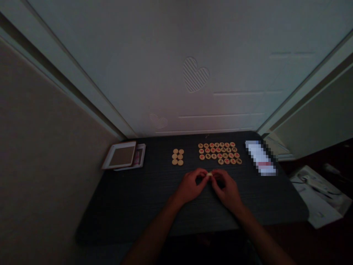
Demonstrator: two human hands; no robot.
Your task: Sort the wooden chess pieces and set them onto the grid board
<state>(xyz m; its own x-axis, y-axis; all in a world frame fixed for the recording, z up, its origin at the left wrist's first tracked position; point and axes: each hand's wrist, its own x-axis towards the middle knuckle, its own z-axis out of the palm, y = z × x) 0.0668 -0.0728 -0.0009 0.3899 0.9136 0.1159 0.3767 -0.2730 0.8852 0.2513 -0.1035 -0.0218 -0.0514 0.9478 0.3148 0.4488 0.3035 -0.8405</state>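
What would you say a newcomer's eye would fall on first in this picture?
Probably the left hand and right hand, meeting near the middle of the dark table around a pale round piece. Beyond them, towards the right, a tight block of round wooden pieces with red and dark markings stands out. A smaller group of plain-looking round pieces lies to its left.

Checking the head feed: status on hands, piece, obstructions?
Left hand and right hand together, fingertips pinching a pale round game piece. Ahead: plain-faced pieces, rows of red-marked pieces. Nothing blocking the hands.
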